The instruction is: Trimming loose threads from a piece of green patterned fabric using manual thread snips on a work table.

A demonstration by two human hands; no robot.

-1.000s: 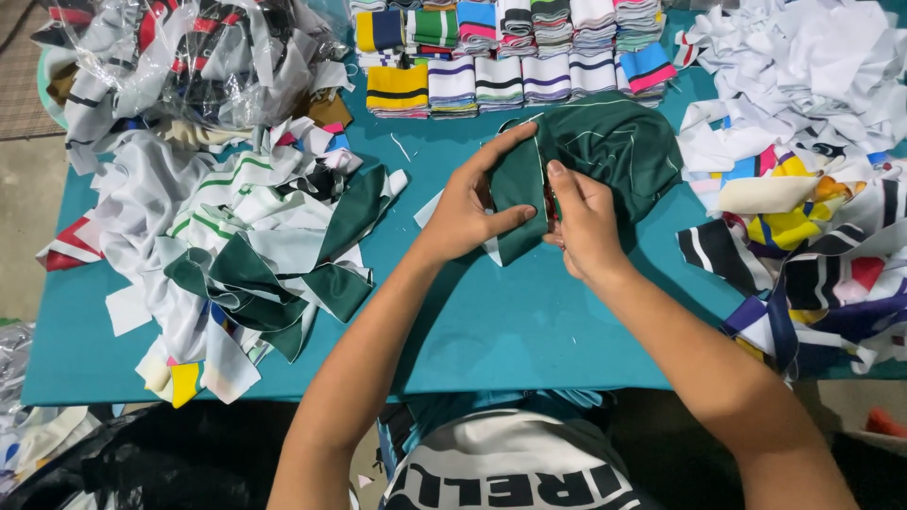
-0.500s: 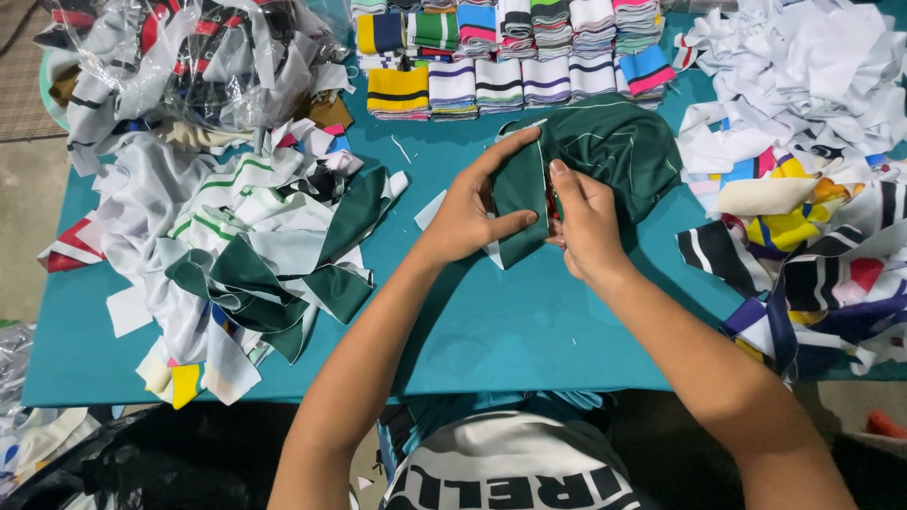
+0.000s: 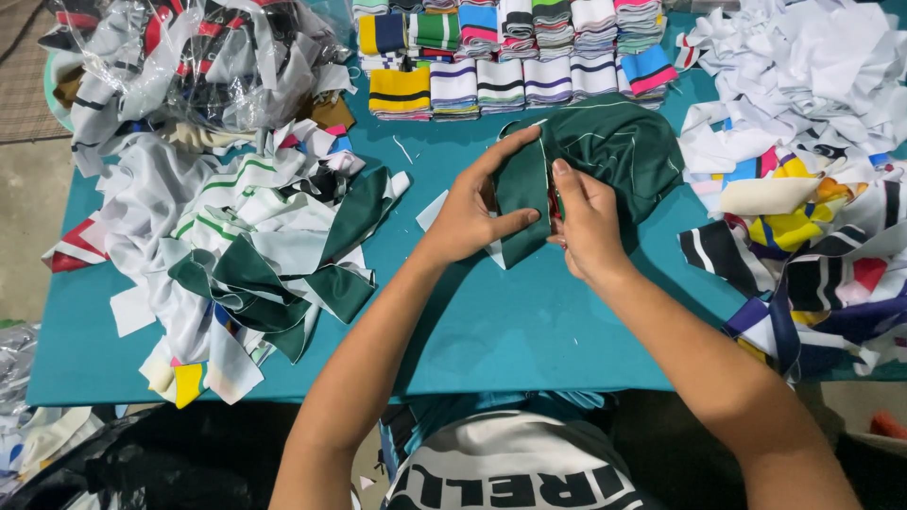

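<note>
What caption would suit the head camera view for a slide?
Both hands, left hand and right hand, fold a dark green fabric piece on a teal table.

dark green fabric piece with thin pale lines (image 3: 605, 151) sits between the left hand (image 3: 472, 212) and the right hand (image 3: 586, 227). the flat table top (image 3: 529, 331) is plain teal. along the far edge, the row of stacked striped knit bands (image 3: 510, 57) runs yellow and navy, white with black lines, green, pink and blue. left side, the heap of white cloth scraps with dark green stripes (image 3: 236, 255). right side, the pile of white offcuts (image 3: 812, 76), and below it the mixed scraps in black, white, yellow and purple (image 3: 803, 255).
</note>
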